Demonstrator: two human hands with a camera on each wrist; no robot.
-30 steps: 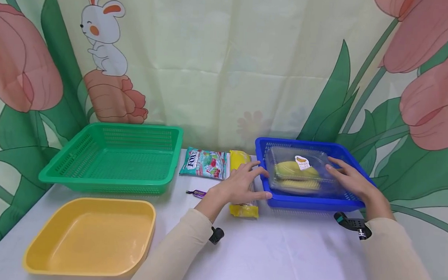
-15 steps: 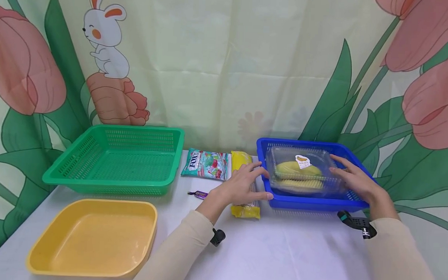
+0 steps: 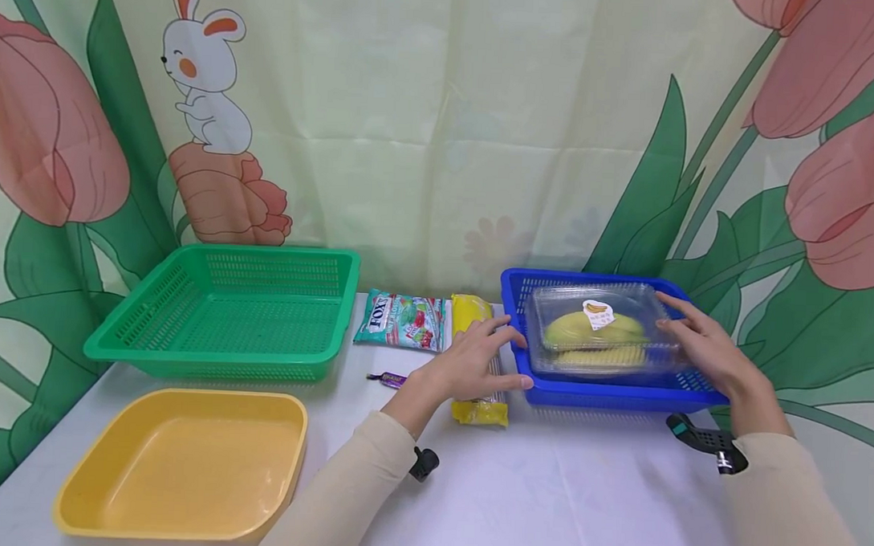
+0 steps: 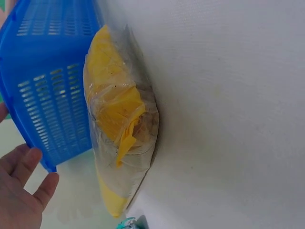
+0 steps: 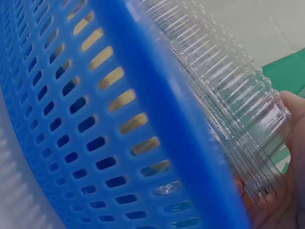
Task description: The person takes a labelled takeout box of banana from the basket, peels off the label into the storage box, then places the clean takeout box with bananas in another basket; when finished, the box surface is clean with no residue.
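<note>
Clear box [image 3: 594,335] just shifted R, R grip [image 3: 709,351] holding its end, L grip [image 3: 470,361] wide at blue basket [image 3: 599,397], so prob not settled yet.

Left arm [image 3: 343,487]: sleeved, reaching forward and slanting toward the right. Left hand [image 3: 463,362]: back uppermost, fingers loosely bent, thumb stretched out apart from them. Right arm [image 3: 790,502]: sleeved, reaching forward and slanting toward the left. Right hand [image 3: 712,355]: bent in a grip, fingertips aimed left; in its wrist view only part shows, at the right edge. Hands well apart.
</note>
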